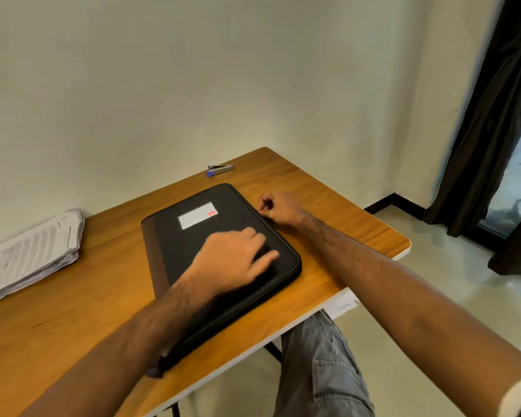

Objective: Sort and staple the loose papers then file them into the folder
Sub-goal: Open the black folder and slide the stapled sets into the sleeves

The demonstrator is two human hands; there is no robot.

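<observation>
A black zippered folder with a brown spine and a white label lies closed on the wooden table. My left hand rests flat on its cover near the right corner, fingers spread. My right hand is at the folder's far right edge, fingers pinched on what looks like the zipper pull. A thick stack of printed papers lies at the table's left edge. A silver stapler with a blue end sits at the far side of the table, beyond the folder.
The table stands against a pale wall. Its right and near edges drop to a tiled floor. A dark curtain hangs at the right by a window. My knee in grey trousers shows below the table edge. A paper scrap lies under the table's edge.
</observation>
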